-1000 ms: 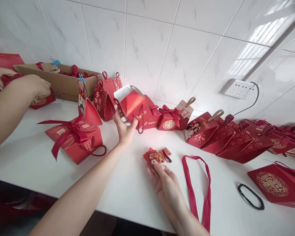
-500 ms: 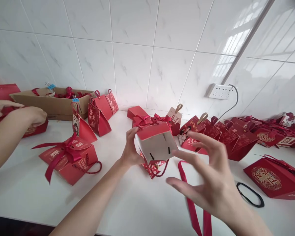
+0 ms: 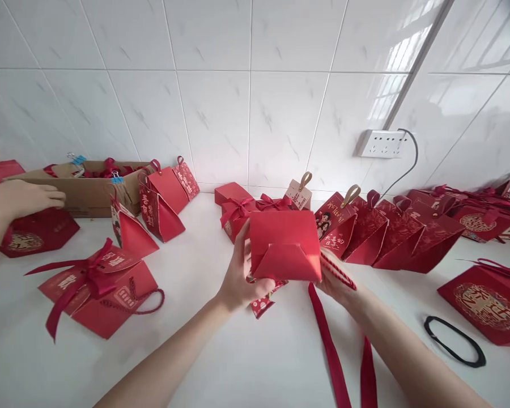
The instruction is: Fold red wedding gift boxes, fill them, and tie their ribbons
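Note:
A red paper gift box [image 3: 287,241] is held up over the white table, its folded flap side facing me. My left hand [image 3: 242,275] grips its left edge, thumb at the lower corner and fingers behind. On the right side my right hand [image 3: 334,277] is closed on the box, most of its fingers hidden behind it. A twisted red cord [image 3: 339,271] lies over that hand. Below the box sits a small red patterned packet [image 3: 262,306], partly covered. A dark red ribbon [image 3: 329,345] trails down the table under my right arm.
At left, another person's hand [image 3: 34,198] is over a red box [image 3: 42,232]. A ribboned box [image 3: 106,294] lies nearer. A cardboard carton [image 3: 93,198] stands by the wall. Several red boxes [image 3: 365,229] line the back right. A black loop [image 3: 454,340] lies near a red box [image 3: 484,306].
The box's open, white-lined side no longer faces me; a flat red side with a folded flap does. My right hand has moved from hovering open to holding the box's right side.

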`<state>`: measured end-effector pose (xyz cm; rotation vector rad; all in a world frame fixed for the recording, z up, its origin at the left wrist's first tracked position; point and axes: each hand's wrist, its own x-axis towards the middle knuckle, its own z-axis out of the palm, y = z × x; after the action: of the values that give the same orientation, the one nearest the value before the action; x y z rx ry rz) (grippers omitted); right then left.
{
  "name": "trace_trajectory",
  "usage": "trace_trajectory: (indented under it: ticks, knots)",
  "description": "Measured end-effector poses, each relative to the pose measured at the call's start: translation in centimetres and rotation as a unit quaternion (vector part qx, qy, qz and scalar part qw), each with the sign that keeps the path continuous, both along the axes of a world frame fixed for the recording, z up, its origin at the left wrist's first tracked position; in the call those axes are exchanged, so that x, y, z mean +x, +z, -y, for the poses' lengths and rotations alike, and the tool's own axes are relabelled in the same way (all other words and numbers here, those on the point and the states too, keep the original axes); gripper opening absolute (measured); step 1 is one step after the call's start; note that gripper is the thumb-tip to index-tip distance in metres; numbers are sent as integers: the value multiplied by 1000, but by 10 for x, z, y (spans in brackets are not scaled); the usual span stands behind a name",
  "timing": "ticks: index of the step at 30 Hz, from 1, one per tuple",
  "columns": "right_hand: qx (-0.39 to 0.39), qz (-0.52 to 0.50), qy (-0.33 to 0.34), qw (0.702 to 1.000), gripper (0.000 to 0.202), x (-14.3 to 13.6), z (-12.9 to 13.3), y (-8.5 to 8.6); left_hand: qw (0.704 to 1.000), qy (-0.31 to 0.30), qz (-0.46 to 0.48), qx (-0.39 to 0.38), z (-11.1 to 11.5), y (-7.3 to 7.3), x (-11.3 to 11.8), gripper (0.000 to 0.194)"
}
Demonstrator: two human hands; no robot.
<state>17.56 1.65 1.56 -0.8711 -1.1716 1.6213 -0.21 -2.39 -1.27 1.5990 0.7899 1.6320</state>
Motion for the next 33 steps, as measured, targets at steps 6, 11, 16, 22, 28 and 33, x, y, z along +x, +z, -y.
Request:
trace_trajectory:
  ticks: [6, 11, 16, 22, 28, 33]
  knots:
    - [102, 178, -137, 969, 46, 10, -2, -10, 992, -64, 80, -66, -2, 1, -4, 68]
    - [296, 167, 46, 939, 68, 28, 9, 10, 982, -130, -36, -135, -3, 17, -20, 52]
    - [381, 316, 43, 868, 93, 17, 30, 11, 987, 21, -37, -156, 0, 17, -11, 62]
    - [396, 355, -7, 847, 100, 6, 34, -2, 989, -55, -54, -125, 2, 2, 0, 95]
    - [351, 364, 32, 862, 84, 9, 36, 7, 985, -53, -99, -130, 2, 5, -5, 86]
    - [318, 321, 45, 891, 85, 13, 36, 12, 984, -39, -85, -152, 1, 6, -10, 77]
